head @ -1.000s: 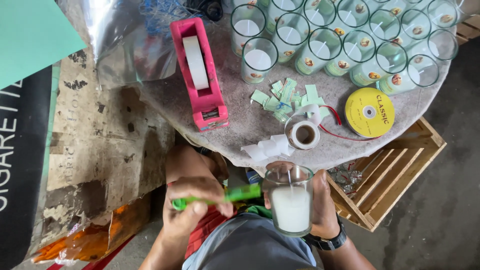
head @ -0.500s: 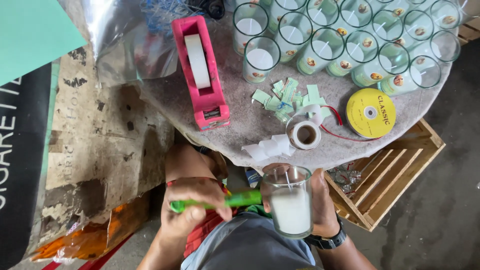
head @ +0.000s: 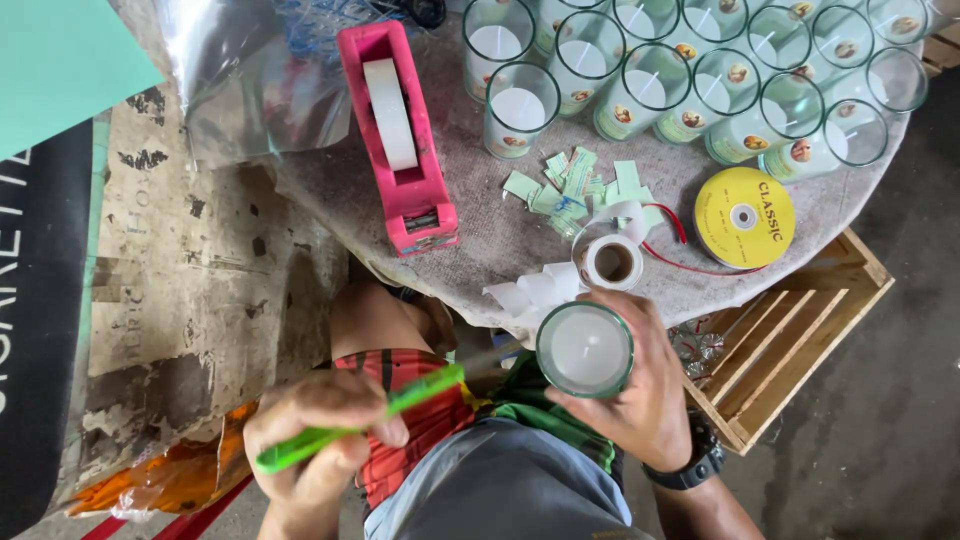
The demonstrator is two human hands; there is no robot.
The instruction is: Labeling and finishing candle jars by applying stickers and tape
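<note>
My right hand [head: 640,395] grips a glass candle jar [head: 585,350] filled with white wax, seen from above, just below the round table's front edge. My left hand [head: 315,430] holds a green knife-like tool [head: 350,425] by its handle, its tip pointing up and right toward the jar but apart from it. A black watch [head: 695,462] sits on my right wrist. My lap, in grey and red cloth, lies below both hands.
A round table [head: 500,240] carries a pink tape dispenser [head: 400,150], several glass candle jars [head: 700,80], green paper labels [head: 580,190], a white label roll [head: 610,262] and a yellow ribbon spool [head: 745,217]. A wooden crate [head: 800,340] stands at right. Worn cardboard [head: 200,280] lies at left.
My left hand drew the green tool down and left, away from the jar. My right hand tipped the jar so its open top now faces the camera.
</note>
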